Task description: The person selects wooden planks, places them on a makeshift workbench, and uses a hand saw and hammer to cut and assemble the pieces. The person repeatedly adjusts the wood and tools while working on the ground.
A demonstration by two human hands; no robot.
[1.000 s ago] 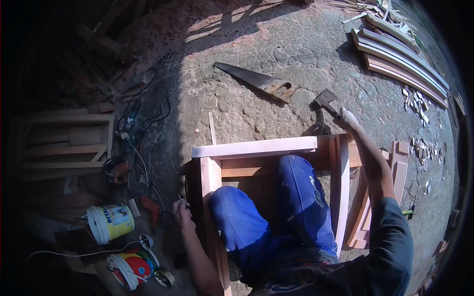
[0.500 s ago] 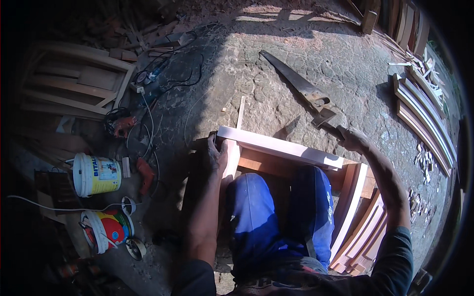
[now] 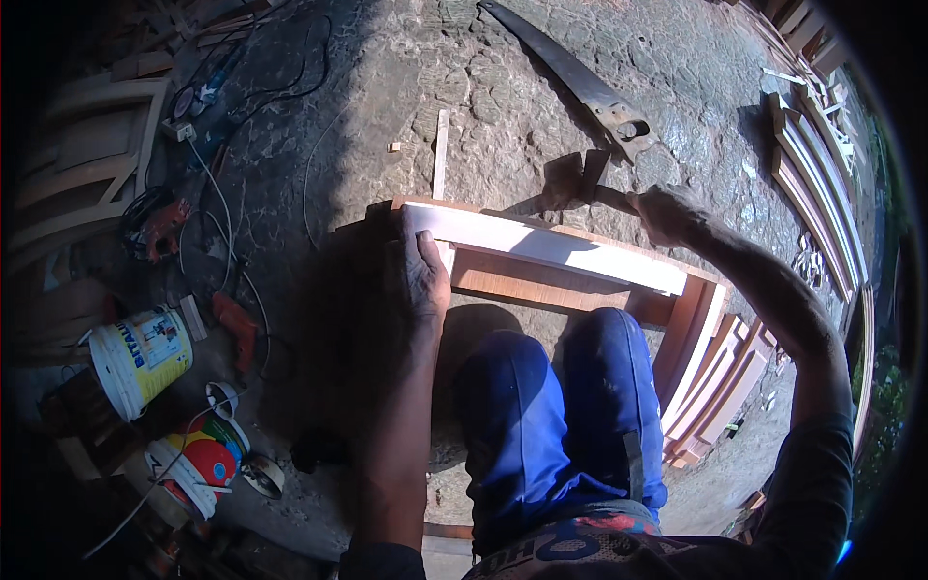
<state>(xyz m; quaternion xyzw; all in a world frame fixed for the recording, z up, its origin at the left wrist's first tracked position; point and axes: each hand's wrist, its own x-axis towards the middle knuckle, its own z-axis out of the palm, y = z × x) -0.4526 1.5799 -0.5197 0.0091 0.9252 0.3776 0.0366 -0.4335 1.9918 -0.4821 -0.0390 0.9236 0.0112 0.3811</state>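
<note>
My left hand [image 3: 425, 280] is wrapped round the left end of a pale wooden board [image 3: 551, 247], thumb on its near face. The board lies along the far side of a wooden frame in front of my knees; the frame's right side is a curved piece [image 3: 691, 353]. My right hand [image 3: 667, 215] is closed round the handle of a hammer [image 3: 595, 174]. The hammer's dark head is over the ground just beyond the board, apart from it. My left fingertips are hidden behind the wood.
A handsaw [image 3: 570, 82] lies on the rough ground beyond the frame, with a thin wood strip [image 3: 441, 155] nearer. Curved wood pieces [image 3: 817, 198] are stacked at right. Left are a white bucket [image 3: 143, 362], an orange power tool [image 3: 234, 331], cords and a wooden frame [image 3: 92, 174].
The pale board has tipped and now sits lower against the frame's far side, with my left hand shifting along. My right hand and the hammer remain beyond it. The view has tilted downward.
</note>
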